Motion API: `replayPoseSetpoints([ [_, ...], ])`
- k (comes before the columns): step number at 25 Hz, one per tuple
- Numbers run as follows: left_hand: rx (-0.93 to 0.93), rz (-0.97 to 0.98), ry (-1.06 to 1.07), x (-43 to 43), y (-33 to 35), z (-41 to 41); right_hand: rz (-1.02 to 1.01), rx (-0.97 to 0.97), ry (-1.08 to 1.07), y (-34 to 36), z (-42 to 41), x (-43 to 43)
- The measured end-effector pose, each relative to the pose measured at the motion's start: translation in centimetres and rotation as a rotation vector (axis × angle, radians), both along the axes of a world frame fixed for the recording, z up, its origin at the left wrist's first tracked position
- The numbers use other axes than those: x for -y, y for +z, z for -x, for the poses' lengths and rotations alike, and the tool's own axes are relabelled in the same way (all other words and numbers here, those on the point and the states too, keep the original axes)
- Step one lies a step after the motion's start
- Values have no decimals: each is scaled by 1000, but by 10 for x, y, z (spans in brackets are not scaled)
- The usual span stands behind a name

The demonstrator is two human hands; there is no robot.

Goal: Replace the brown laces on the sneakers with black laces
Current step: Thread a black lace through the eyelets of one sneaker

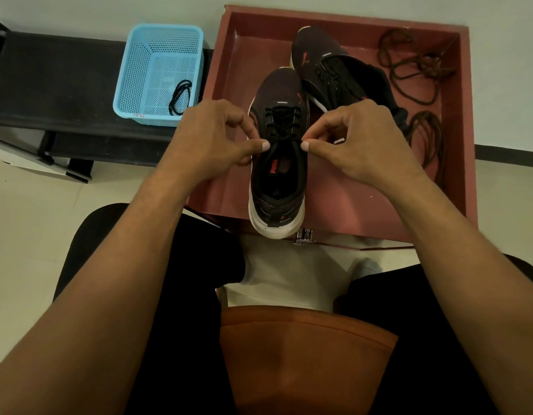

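Head view, centre: left hand (217, 136) and right hand (349, 139) each pinch thumb to forefinger at the near sneaker's (278, 175) collar, apparently gripping the black lace (281, 121) ends to even them.
Upper right: brown laces (415, 64) lie discarded in the red tray (343, 19).
Upper left: blue basket (160, 49) holds a spare black lace (180, 97).
Room: the heel overhangs the tray's near edge, and bare tray floor flanks both hands.

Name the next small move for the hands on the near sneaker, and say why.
Probably pull outward to snug the black lace: the left hand and right hand each pinch at the near sneaker's top eyelets, and the rows below look already threaded.
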State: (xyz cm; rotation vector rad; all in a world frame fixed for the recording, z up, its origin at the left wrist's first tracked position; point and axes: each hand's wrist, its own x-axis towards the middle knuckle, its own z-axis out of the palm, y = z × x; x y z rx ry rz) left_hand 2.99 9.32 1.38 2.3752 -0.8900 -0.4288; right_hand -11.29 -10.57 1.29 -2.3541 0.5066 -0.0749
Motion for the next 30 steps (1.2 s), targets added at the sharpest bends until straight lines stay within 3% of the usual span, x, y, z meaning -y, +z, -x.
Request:
replayPoseSetpoints([
  [8,-26,61,-47,6,-2,5,79,5,15,0,-2,-4],
  [15,-54,-36,16,-4,1,-1,80,-128,-41,6,2,-1],
  [17,-176,38,22,-3,0,0,-30,-123,-84,6,1,-1],
  [21,-634,339,19,5,0,10,-635,11,-215,5,-6,-8],
  [24,-818,449,88,11,-3,17,-854,92,-247,1,-12,-16],
  [30,-691,393,98,21,-8,25,-938,126,-272,-9,-15,-19],
])
